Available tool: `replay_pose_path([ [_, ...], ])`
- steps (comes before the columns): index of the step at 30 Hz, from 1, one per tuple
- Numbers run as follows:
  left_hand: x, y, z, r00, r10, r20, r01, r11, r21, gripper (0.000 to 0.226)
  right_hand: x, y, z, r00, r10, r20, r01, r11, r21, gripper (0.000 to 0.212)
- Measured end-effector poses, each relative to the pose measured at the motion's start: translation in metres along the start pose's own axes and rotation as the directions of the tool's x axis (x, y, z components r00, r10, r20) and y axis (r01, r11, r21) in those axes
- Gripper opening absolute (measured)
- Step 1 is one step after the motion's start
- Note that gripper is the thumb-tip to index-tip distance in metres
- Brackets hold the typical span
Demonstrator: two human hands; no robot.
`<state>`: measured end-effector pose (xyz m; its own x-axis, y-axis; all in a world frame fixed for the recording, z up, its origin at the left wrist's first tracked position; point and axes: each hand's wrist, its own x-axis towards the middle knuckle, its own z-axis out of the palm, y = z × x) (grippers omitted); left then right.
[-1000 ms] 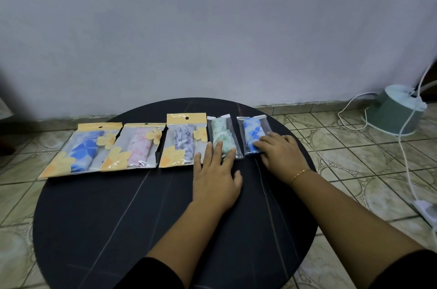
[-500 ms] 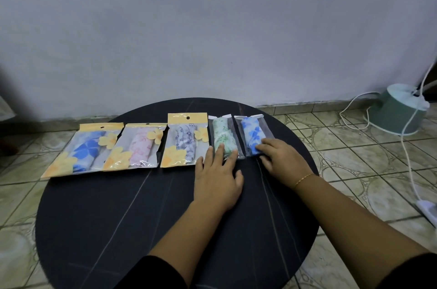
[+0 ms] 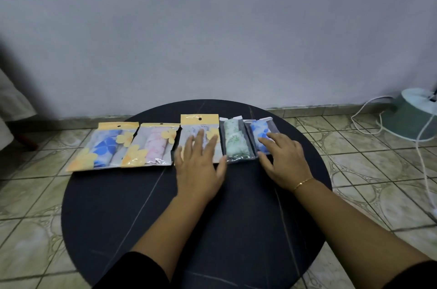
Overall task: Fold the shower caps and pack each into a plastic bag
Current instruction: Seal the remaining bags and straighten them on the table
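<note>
Several packed shower caps lie in a row across the far half of the round black table (image 3: 118,213). From the left: a blue cap in a yellow-topped bag (image 3: 104,146), a pink cap bag (image 3: 151,146), a pale purple cap bag (image 3: 201,123), a green cap in a narrow clear bag (image 3: 235,140) and a blue cap in a narrow clear bag (image 3: 259,130). My left hand (image 3: 199,165) lies flat with straight fingers on the pale purple bag. My right hand (image 3: 283,159) rests its fingers on the narrow blue bag, covering its near end.
A pale wall stands just behind the table. Tiled floor surrounds it. At the right, a green round appliance base (image 3: 411,118) sits on the floor with white cables (image 3: 423,161) trailing toward the near right. A pale cloth edge (image 3: 11,104) shows at the far left.
My left hand has slid left from the green cap bag onto the pale purple bag. My right hand has stayed on the narrow blue bag.
</note>
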<state>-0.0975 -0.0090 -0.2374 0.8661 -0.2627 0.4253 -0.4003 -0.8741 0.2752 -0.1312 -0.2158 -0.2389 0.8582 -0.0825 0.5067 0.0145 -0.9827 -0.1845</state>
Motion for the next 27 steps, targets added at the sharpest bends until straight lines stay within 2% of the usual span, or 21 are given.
replay_pose_path([
  [2,0.01,-0.029,-0.011,0.996,-0.084,0.016,0.082,0.994,0.074,0.057,0.006,-0.014,0.0,0.986,0.087,0.14,-0.087,0.996,-0.009,0.065],
  [5,0.025,-0.074,-0.026,0.965,-0.261,0.017,0.256,0.957,0.139,0.059,0.018,-0.027,0.003,0.926,0.208,0.316,-0.2,0.978,-0.058,0.054],
  [8,0.034,-0.111,-0.032,0.893,-0.437,0.109,0.411,0.889,0.201,0.067,0.022,-0.032,0.005,0.879,0.258,0.401,-0.251,0.965,-0.071,0.055],
  [10,0.034,-0.125,-0.031,0.853,-0.492,0.172,0.453,0.863,0.223,0.068,0.021,-0.032,0.008,0.854,0.279,0.44,-0.266,0.96,-0.091,0.057],
  [12,0.032,-0.131,-0.028,0.839,-0.502,0.207,0.46,0.86,0.221,0.068,0.021,-0.032,0.011,0.843,0.292,0.451,-0.274,0.956,-0.106,0.058],
  [23,0.028,-0.109,-0.017,0.873,-0.433,0.224,0.392,0.896,0.208,0.065,0.018,-0.029,0.007,0.848,0.324,0.418,-0.292,0.946,-0.142,0.055],
  [27,0.027,-0.102,-0.02,0.905,-0.391,0.168,0.363,0.915,0.175,0.064,0.018,-0.026,0.003,0.867,0.343,0.362,-0.298,0.938,-0.175,0.059],
])
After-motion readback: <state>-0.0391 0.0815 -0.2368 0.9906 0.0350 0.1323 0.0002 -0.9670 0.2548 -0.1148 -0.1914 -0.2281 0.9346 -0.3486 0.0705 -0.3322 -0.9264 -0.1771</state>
